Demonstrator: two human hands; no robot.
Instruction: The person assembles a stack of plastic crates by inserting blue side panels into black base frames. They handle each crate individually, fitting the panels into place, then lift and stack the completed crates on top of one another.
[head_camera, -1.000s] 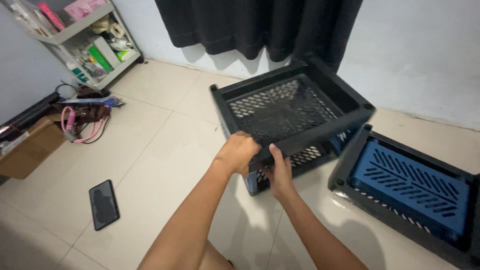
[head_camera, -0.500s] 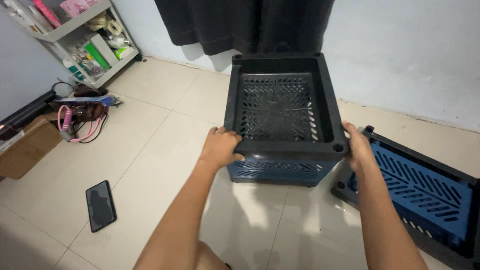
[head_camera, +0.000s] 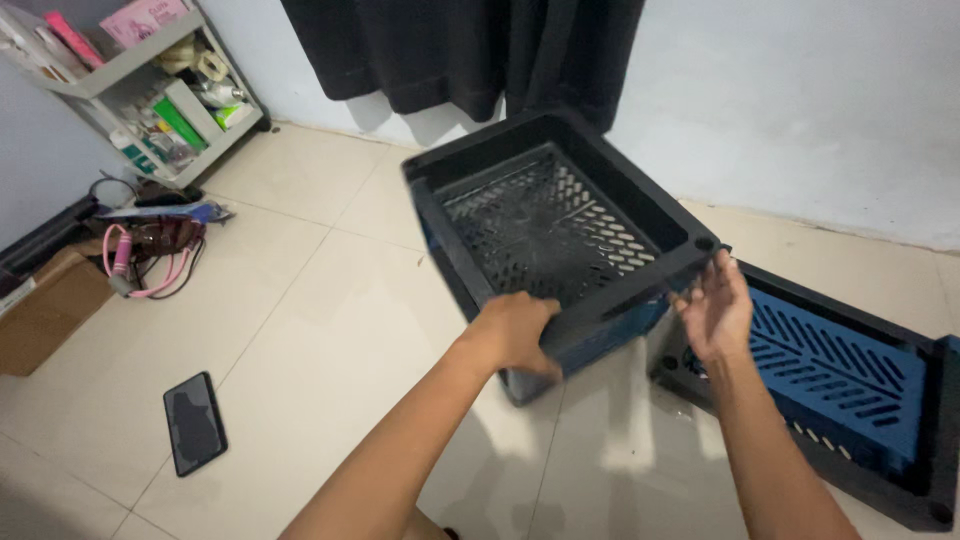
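Since half a second ago, the black crate (head_camera: 560, 225) is turning: it was sitting square to the person, and now it is standing cornerwise and tilted, its near left corner low and its far side raised. It is sitting in the middle of the tiled floor (head_camera: 300, 310), open side up, with blue perforated panels showing on its outer walls. A second crate (head_camera: 840, 385), black-framed with a blue slatted panel facing up, is lying on the floor just right of it, touching or nearly touching its near right corner. At far left a grey shelf unit (head_camera: 130, 90) is standing against the wall, with a cardboard box (head_camera: 50, 310) and a tangle of pink cable (head_camera: 140, 265) near it. A dark phone (head_camera: 194, 422) is lying flat on the floor at near left.

The left hand (head_camera: 515, 335) is curling closed over the crate's near rim, gripping it. The right hand (head_camera: 715, 310) is spread open with fingers loose, just off the crate's right corner, holding nothing.

Judging from this, the person is rotating the crate to reposition it. The next move would seem to call for the right hand to close on the rim again so both sides are steadied.
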